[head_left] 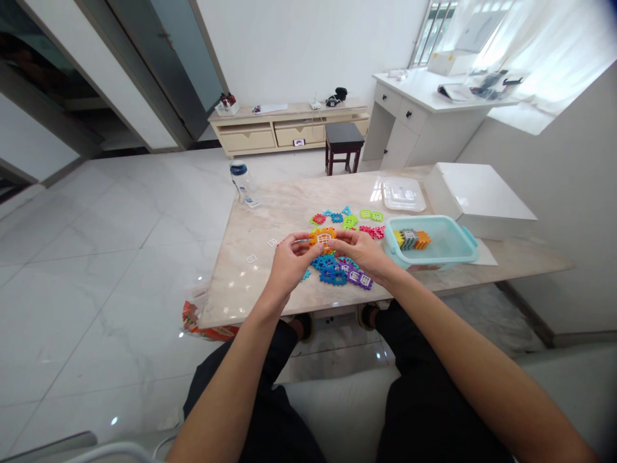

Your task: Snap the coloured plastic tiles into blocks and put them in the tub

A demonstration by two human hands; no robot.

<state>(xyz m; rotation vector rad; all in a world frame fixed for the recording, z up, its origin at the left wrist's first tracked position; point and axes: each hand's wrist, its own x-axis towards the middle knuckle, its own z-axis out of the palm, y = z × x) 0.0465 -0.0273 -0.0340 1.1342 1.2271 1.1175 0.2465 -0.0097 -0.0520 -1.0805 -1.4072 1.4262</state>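
Note:
My left hand (288, 260) and my right hand (362, 252) meet above the marble table (289, 212). Together they pinch an orange toy block piece (322, 238) with a small white window panel in it. Both sets of fingers are curled round its edges. Under the hands lies a heap of blue pieces (328, 267) and purple pieces (359, 278). Further back, loose red, green and blue pieces (348, 220) are scattered. To the right a teal plastic box (453, 247) holds a joined row of yellow, grey and orange blocks (412, 239).
A clear lid (403, 193) and a white box (477, 196) lie behind the teal box. A water bottle (242, 182) stands at the table's far left corner. Small white window panels (252, 258) lie left of the hands. A dark stool (343, 145) stands beyond.

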